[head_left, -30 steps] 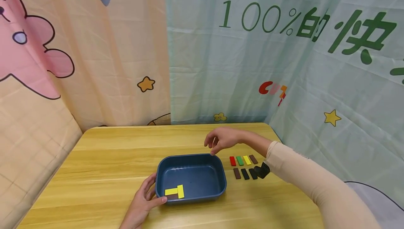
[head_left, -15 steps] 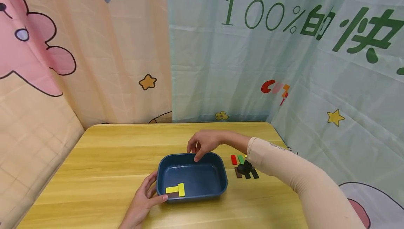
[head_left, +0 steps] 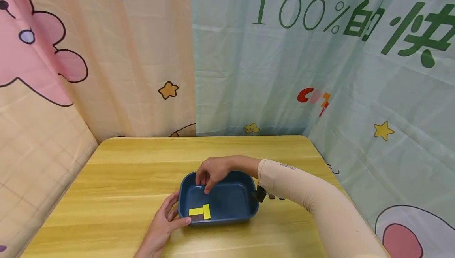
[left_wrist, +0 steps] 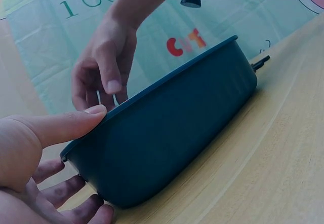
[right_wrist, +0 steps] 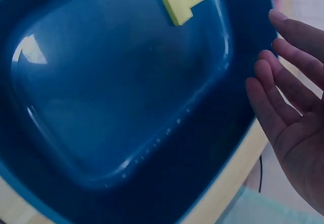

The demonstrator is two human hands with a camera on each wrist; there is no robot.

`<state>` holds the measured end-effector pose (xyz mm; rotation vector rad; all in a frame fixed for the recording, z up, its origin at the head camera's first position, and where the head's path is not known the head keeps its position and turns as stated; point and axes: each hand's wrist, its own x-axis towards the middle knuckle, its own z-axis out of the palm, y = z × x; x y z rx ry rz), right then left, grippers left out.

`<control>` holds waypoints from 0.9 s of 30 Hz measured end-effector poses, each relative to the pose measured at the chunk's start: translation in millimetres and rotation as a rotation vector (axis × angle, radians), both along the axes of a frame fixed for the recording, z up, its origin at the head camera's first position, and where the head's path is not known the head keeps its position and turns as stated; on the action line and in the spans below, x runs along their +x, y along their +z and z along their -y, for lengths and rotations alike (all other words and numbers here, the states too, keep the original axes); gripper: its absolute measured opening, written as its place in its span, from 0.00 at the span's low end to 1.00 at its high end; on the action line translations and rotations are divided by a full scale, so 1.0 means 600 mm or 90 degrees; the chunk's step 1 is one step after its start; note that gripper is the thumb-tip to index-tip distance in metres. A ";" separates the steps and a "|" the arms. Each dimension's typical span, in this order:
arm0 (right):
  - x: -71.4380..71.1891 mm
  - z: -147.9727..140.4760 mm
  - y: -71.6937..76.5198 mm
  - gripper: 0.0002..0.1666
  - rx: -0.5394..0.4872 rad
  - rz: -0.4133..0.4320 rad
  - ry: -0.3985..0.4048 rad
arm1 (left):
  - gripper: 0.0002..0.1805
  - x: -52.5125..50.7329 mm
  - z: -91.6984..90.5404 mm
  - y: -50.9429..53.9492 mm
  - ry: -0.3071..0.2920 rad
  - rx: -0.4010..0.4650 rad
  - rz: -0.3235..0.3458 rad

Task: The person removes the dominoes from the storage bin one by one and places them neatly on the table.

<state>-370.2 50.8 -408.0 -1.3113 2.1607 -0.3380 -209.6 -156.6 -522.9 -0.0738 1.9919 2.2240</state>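
Note:
A dark blue plastic tub (head_left: 227,214) stands on the table. My left hand (head_left: 164,221) grips its near left corner, the thumb over the rim and the fingers against the outer wall. Inside the tub, in the near left corner, two yellow blocks (head_left: 207,211) form a T shape with a brown block (head_left: 197,217) beside them. My right hand (head_left: 216,171) hangs over the tub's far left part, fingers loosely bent. The right wrist view shows nothing between the fingers of the right hand (right_wrist: 298,82).
Just right of the tub, a few dark blocks (head_left: 271,196) peek out from behind my right forearm; other blocks there are hidden. The wooden table (head_left: 117,194) runs back to printed curtains (head_left: 249,72). A black wrist camera (head_left: 260,193) hangs below the right sleeve.
My right hand has moved left and toward me, from beyond the tub's far right corner to over its left part. Its forearm now covers most loose blocks. The left hand keeps its hold.

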 end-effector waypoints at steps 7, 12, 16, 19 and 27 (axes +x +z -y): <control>0.001 0.014 -0.051 0.22 0.033 0.015 0.001 | 0.50 0.001 -0.001 0.000 0.008 0.007 0.003; -0.002 0.013 -0.083 0.20 0.035 0.036 -0.014 | 0.51 0.002 0.001 0.001 0.013 0.004 0.010; -0.004 0.010 -0.104 0.20 0.037 0.035 -0.004 | 0.50 0.000 -0.001 0.001 0.009 0.009 0.011; -0.003 0.010 -0.116 0.20 0.033 0.020 0.012 | 0.50 -0.001 -0.001 0.000 0.005 0.015 0.009; 0.003 0.012 -0.126 0.18 0.008 0.016 0.030 | 0.50 0.001 0.002 0.000 0.003 0.021 0.011</control>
